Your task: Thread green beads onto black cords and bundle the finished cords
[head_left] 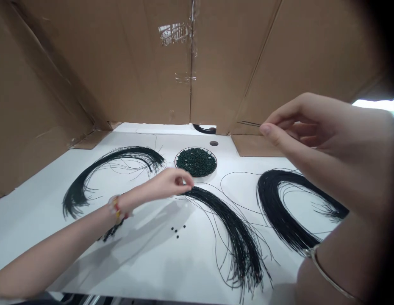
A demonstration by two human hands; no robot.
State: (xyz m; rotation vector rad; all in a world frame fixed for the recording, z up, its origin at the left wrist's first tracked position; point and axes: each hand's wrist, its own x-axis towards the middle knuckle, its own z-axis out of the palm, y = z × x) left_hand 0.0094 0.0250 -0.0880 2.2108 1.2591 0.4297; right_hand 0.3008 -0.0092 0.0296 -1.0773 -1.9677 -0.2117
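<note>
My right hand (330, 135) is raised at the right, thumb and forefinger pinched on a thin black cord (251, 123), two strands of which stick out to the left. Lower, near the middle, my left hand (171, 183) is closed in a pinch; what lies between its fingertips, if anything, is too small to make out. Just beneath those fingertips starts a bundle of dark cords (227, 218), which curves toward the front right. Behind the left hand stands a round dish (175, 163) full of small dark green beads (197, 161).
Another cord bundle (89, 176) curves at the left, and a thick looped black one (273, 212) lies at the right under my right arm. Several small black beads (176, 231) are loose on the white table (146, 262). Cardboard walls (136, 63) enclose the back and left.
</note>
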